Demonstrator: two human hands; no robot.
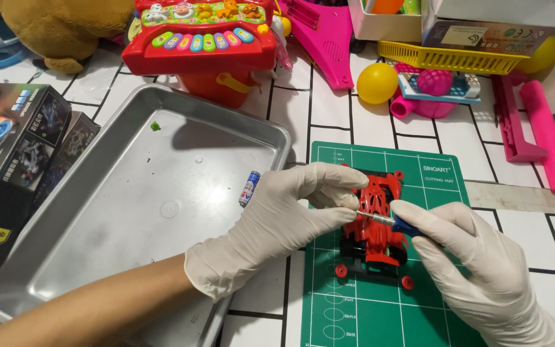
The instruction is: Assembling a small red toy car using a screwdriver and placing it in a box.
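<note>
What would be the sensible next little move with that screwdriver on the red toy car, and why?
Probably turn the screwdriver in place. Its metal tip already sits on the red toy car's body, the right hand grips the blue handle, and the left hand steadies the car on the green cutting mat.

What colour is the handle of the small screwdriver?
Blue; the screwdriver handle shows in the right hand, head view.

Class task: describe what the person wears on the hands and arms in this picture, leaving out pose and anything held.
Both hands, left and right, wear thin, whitish disposable gloves, wrinkled at the knuckles and ending at the wrists. The left forearm is bare, with no sleeve. No watch, markings or jewellery show.
</note>
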